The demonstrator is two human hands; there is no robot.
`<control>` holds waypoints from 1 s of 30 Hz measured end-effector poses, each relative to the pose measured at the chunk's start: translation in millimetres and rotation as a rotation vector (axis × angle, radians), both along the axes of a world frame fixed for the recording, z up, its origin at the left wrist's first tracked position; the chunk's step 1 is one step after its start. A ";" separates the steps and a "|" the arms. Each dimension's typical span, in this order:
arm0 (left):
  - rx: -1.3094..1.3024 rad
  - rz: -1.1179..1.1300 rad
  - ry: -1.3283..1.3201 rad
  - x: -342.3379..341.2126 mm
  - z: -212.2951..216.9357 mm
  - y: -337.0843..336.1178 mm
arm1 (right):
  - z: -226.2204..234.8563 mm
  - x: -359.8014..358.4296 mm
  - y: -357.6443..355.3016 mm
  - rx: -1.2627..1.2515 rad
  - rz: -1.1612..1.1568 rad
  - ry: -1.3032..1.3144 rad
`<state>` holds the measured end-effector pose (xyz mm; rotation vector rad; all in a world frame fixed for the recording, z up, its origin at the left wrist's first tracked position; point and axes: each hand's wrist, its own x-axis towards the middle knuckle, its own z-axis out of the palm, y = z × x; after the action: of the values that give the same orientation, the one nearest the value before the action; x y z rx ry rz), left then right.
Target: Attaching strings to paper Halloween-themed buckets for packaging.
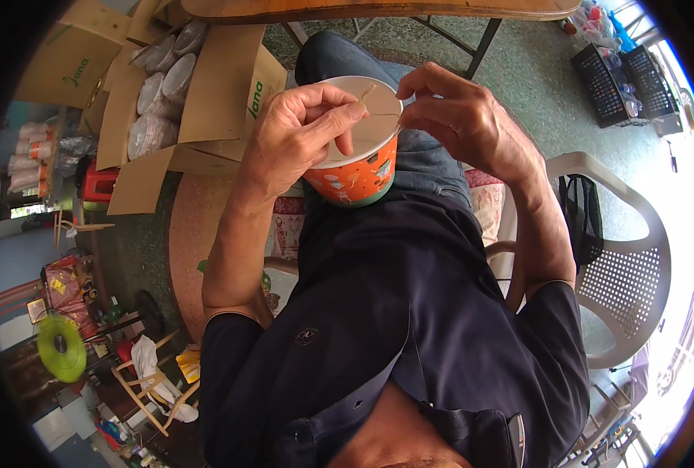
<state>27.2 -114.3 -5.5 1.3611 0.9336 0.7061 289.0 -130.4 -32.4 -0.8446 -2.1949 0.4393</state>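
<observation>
A round orange paper bucket (pixel 351 181) with printed figures, a white rim and a green base sits upright on my lap. Over its mouth, my left hand (pixel 300 132) pinches a thin pale strand (pixel 382 115) between thumb and forefinger, and a short piece sticks up past the thumb. The strand runs across to my right hand (pixel 464 113), whose thumb and fingertips are closed on its other side at the bucket's right rim. Whether it is a string or a band I cannot tell. Both hands are raised at about rim height.
To the left stands an open cardboard box (pixel 221 82) holding wrapped stacks of clear plastic lids or bowls (pixel 154 136). A wooden table (pixel 386 9) edges the far side. Plastic chairs (pixel 628 288) stand at right, dark crates (pixel 608 86) farther off. A green fan (pixel 61 348) is at far left.
</observation>
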 end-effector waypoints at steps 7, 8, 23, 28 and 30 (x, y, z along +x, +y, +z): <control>0.014 -0.014 -0.019 0.7 -1.7 -0.1 | -1.0 1.4 6.3 0.006 0.068 0.104; 0.009 -0.022 -0.030 0.7 -1.5 -0.4 | -2.1 1.4 6.6 0.020 0.117 0.053; 0.050 -0.032 0.090 -0.2 -2.8 -2.0 | -16.3 -5.1 11.9 -0.188 0.241 0.140; 0.077 -0.040 0.149 -1.7 -4.7 0.0 | -12.4 -8.8 11.5 -0.057 0.199 0.166; 0.064 -0.035 0.153 -2.6 -8.4 1.4 | -8.5 -8.6 11.0 0.019 0.168 0.141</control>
<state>24.6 -113.0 -13.9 1.5008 1.0124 0.6162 280.4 -119.5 -40.9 -0.6018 -2.1432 0.5422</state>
